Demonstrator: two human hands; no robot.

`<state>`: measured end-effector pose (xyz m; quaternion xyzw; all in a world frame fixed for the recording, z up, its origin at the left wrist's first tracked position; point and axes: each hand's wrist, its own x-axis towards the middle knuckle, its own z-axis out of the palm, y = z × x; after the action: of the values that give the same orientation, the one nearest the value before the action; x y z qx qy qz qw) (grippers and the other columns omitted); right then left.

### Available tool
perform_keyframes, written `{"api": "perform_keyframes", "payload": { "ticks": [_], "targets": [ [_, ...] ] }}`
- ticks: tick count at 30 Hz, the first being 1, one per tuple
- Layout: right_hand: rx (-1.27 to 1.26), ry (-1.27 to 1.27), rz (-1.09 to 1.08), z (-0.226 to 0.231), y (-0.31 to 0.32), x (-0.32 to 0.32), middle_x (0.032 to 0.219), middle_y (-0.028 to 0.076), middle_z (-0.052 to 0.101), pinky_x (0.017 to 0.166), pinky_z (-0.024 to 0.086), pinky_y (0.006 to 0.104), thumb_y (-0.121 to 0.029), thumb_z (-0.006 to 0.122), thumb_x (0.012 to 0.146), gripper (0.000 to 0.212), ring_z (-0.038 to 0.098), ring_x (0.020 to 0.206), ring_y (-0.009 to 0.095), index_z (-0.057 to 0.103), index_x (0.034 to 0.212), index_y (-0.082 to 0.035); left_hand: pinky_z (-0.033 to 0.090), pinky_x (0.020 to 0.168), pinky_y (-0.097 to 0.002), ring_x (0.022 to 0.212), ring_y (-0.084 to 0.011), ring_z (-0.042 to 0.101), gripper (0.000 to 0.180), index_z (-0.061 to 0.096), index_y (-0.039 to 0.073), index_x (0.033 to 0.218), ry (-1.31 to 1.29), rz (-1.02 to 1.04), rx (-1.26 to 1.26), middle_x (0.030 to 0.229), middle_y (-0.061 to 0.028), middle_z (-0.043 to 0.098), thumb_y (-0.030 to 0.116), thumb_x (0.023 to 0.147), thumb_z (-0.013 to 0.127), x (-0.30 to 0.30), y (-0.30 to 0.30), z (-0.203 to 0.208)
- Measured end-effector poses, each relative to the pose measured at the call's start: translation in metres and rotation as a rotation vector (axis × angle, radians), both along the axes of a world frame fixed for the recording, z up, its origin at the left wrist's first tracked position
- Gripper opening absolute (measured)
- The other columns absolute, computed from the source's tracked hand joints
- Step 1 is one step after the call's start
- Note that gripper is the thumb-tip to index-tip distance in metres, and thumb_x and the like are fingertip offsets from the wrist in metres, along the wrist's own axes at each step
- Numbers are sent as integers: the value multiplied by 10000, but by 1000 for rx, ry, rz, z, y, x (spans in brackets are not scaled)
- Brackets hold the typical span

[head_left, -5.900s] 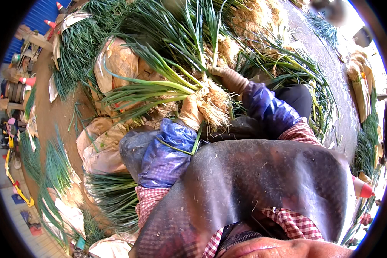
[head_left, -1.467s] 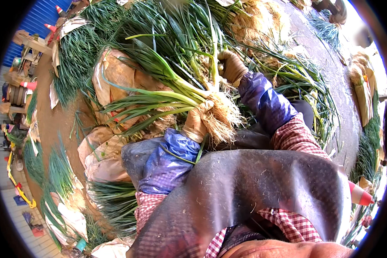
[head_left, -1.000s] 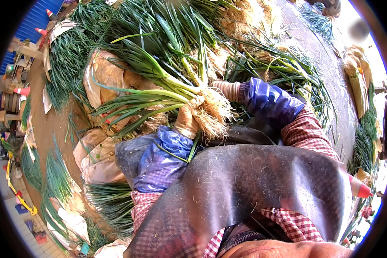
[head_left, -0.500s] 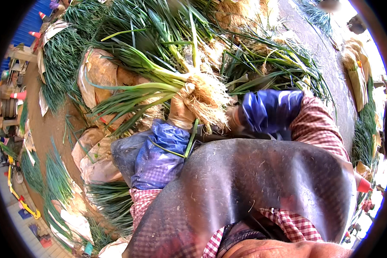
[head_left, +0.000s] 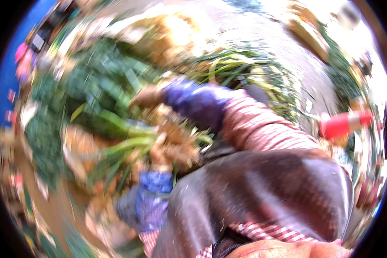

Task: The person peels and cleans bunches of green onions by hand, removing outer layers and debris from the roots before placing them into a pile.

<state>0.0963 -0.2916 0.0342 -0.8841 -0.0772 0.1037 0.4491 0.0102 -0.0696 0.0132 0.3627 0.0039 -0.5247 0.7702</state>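
My left hand (head_left: 160,155), in a pale glove below a blue sleeve cover, is closed around a bunch of green onions (head_left: 135,143). Their tangled straw-coloured roots point right and the green leaves fan out to the left. Farther out, my right hand (head_left: 147,96) reaches left over a large heap of green onions (head_left: 101,71). Motion smears its fingers, so I cannot tell whether they grip any stalks.
Loose yellowish-green leaves (head_left: 241,64) lie to the right of the heap. Behind it is a bundle with pale roots (head_left: 172,36). A red and white traffic cone (head_left: 346,124) is at the right. My dark apron (head_left: 253,189) covers my lap.
My right hand has left the root end of the held bunch and swung left and away to the heap. My left hand keeps its hold. The view has turned and blurred.
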Motion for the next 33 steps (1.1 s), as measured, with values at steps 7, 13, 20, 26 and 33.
{"api": "perform_keyframes", "payload": {
  "ticks": [7,13,20,26,33],
  "targets": [
    [1114,483,-481,-10,35,26,585,24,456,462,346,326,-165,665,807,145,357,499,140,550,754,-95,464,903,-423,997,-271,547,491,509,49,1200,-100,92,-19,1099,-102,570,304,793,615,-2,13,-10],
    [1425,212,-664,-5,31,-13,609,41,517,396,368,285,-98,568,843,46,441,428,137,556,810,-67,462,905,-451,1033,-278,527,474,505,70,1223,63,28,-84,1151,-101,545,282,808,596,-11,13,10],
    [699,-48,-200,-23,14,-69,633,42,579,461,428,314,-73,621,759,21,527,512,170,630,778,-68,444,913,-456,1045,-245,507,499,459,110,1294,36,81,-128,1176,-79,516,254,827,563,0,17,6],
    [788,494,-286,12,39,-139,773,-21,599,509,469,229,-109,621,792,182,532,618,49,651,961,-47,505,833,-347,901,-212,581,389,522,37,1162,-274,187,68,1010,-75,584,206,814,561,-10,22,22],
    [512,110,144,-21,21,-134,618,-19,555,376,350,230,-80,586,793,138,481,455,41,639,909,-26,510,840,-334,887,-200,603,305,583,24,1069,57,221,-80,974,-57,621,73,771,630,-2,11,-8]
  ]
}}
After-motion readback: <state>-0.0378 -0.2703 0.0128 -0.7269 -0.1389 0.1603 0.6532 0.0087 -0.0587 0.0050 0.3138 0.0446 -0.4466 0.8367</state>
